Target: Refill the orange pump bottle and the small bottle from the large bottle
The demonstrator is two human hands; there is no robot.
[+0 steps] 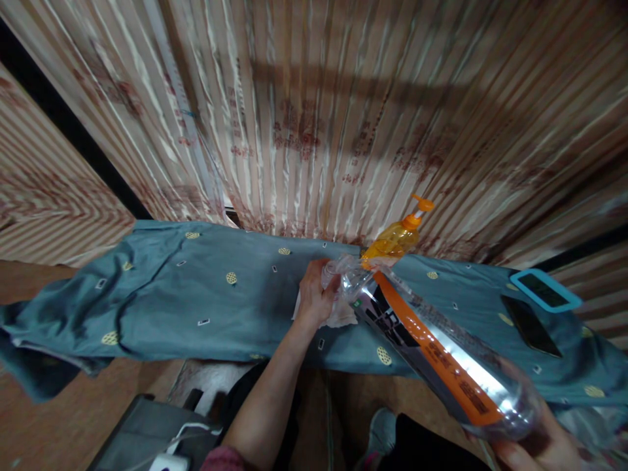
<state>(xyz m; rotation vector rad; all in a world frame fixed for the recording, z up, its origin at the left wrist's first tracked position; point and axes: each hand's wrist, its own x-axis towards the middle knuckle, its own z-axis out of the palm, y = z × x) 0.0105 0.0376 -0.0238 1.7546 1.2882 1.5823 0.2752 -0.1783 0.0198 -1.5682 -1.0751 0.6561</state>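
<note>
My right hand [542, 448] grips the base of a large clear plastic bottle [432, 347] with an orange and black label. The bottle is tilted, its neck pointing down and away toward the table. My left hand [316, 291] is at the bottle's mouth, fingers closed around the neck or cap, with a white cloth or tissue [341, 317] under it. Both are over a table covered with a blue-grey patterned cloth [196, 294].
An orange pump bottle [397, 239] stands just behind the clear bottle's mouth. A phone in a teal case [544, 289] and a dark phone [532, 327] lie at the right. A striped curtain [318, 111] hangs behind. A grey bag [147, 435] sits on the floor.
</note>
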